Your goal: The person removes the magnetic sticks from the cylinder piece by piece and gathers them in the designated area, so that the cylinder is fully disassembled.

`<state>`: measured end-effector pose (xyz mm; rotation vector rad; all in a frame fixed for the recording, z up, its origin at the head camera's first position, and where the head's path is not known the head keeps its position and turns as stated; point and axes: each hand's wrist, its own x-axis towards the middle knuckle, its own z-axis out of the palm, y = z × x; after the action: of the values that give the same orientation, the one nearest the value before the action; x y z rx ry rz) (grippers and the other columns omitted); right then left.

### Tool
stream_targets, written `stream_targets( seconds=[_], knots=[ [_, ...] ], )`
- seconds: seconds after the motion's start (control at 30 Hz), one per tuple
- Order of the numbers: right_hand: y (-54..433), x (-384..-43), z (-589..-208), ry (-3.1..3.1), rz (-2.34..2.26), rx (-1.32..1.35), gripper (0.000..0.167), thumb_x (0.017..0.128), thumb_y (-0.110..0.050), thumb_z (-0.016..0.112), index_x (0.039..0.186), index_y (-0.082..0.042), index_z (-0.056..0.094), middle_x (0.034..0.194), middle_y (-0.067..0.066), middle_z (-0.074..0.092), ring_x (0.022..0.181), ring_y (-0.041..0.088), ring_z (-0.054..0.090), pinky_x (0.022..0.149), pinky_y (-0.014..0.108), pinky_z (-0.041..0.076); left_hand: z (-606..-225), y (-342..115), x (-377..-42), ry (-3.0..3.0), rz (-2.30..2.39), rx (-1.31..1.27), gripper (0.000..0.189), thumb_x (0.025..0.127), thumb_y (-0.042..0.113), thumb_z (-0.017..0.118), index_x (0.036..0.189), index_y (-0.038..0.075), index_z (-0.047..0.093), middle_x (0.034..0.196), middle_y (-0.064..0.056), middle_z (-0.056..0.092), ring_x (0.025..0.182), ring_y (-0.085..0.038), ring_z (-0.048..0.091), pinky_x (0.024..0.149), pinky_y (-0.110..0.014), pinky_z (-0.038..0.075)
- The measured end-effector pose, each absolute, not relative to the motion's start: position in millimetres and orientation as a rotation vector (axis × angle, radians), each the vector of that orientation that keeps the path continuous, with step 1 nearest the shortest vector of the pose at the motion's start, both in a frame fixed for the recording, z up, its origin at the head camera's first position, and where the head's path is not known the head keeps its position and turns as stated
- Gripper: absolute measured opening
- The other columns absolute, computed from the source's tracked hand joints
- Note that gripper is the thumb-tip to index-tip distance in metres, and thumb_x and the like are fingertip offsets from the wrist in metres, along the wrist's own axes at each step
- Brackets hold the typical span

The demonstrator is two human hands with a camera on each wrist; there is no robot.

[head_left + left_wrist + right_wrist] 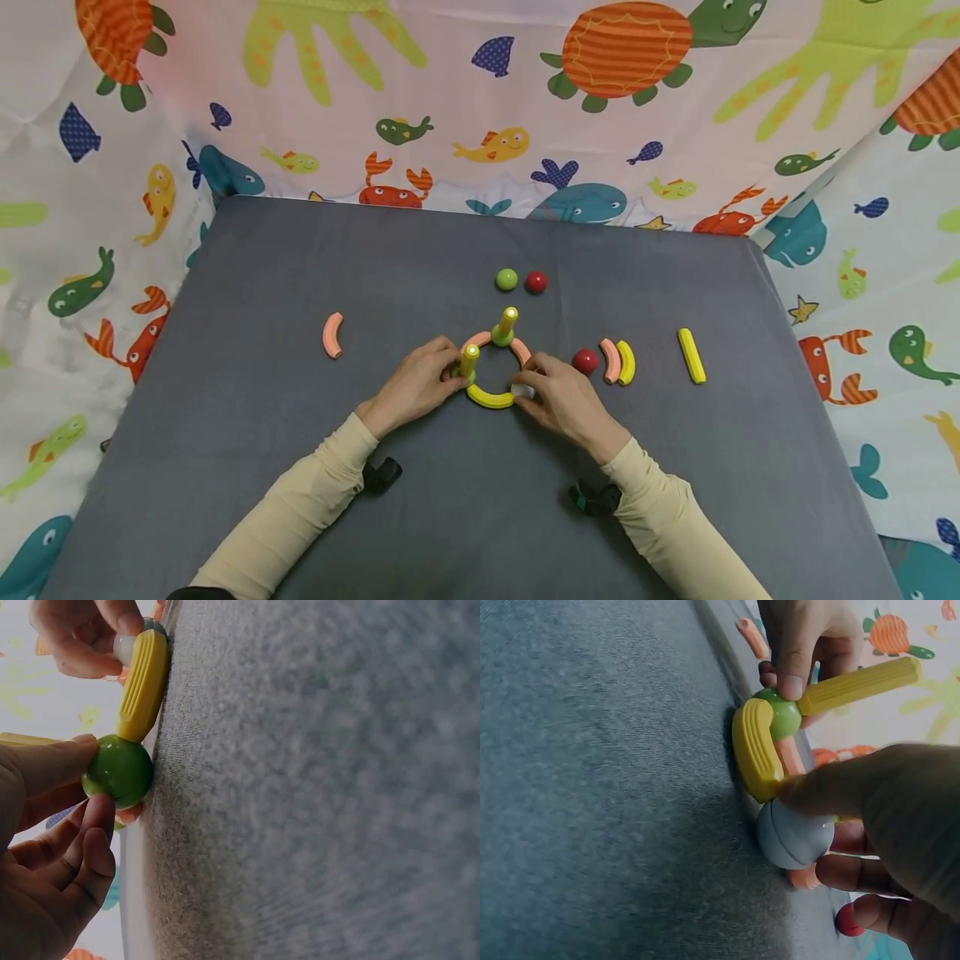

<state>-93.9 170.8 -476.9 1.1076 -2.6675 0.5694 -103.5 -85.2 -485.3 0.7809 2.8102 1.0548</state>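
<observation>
Balls and curved sticks form a ring on the grey table, between my hands. My left hand (420, 382) pinches the green ball (120, 771) at the ring's left side; a straight yellow stick (469, 361) stands up from it. With thumb and fingers, my right hand (566, 400) grips a grey-white ball (795, 834) at the right. A curved yellow stick (491, 401) spans the front between these two balls. Pink curved sticks (477, 339) make up the back, meeting at another green ball (502, 337) that carries a second upright yellow stick (510, 320). Fingers partly cover both held balls.
Behind the ring lie a loose green ball (507, 279) and a red ball (536, 282). To the right are another red ball (585, 361), a pink curve (611, 360), a yellow curve (626, 362) and a straight yellow stick (692, 356). One pink curve (332, 335) lies left.
</observation>
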Motion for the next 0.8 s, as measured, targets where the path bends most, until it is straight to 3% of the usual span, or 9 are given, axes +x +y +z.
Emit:
stream_targets(
  seconds=[0.5, 0.8],
  knots=[
    [170, -148, -477, -2.697, 0.63, 1.043, 0.024, 0.082, 0.005, 0.073, 0.103, -0.006, 0.073, 0.107, 0.01, 0.069, 0.098, 0.027, 0.065, 0.085, 0.041, 0.054, -486, -59, -94, 2.871, 0.937, 0.989, 0.016, 0.086, 0.02, 0.075, 0.098, 0.01, 0.072, 0.088, -0.003, 0.061, 0.074, -0.01, 0.054, 0.066, -0.026, 0.049],
    [168, -153, -476, -2.657, 0.672, 1.058, 0.024, 0.083, 0.005, 0.071, 0.105, -0.005, 0.072, 0.11, 0.012, 0.068, 0.1, 0.028, 0.064, 0.086, 0.042, 0.054, -483, -55, -98, 2.881, 0.912, 1.019, 0.016, 0.088, 0.02, 0.074, 0.098, 0.008, 0.072, 0.091, -0.004, 0.063, 0.077, -0.013, 0.058, 0.069, -0.028, 0.052]
  ],
)
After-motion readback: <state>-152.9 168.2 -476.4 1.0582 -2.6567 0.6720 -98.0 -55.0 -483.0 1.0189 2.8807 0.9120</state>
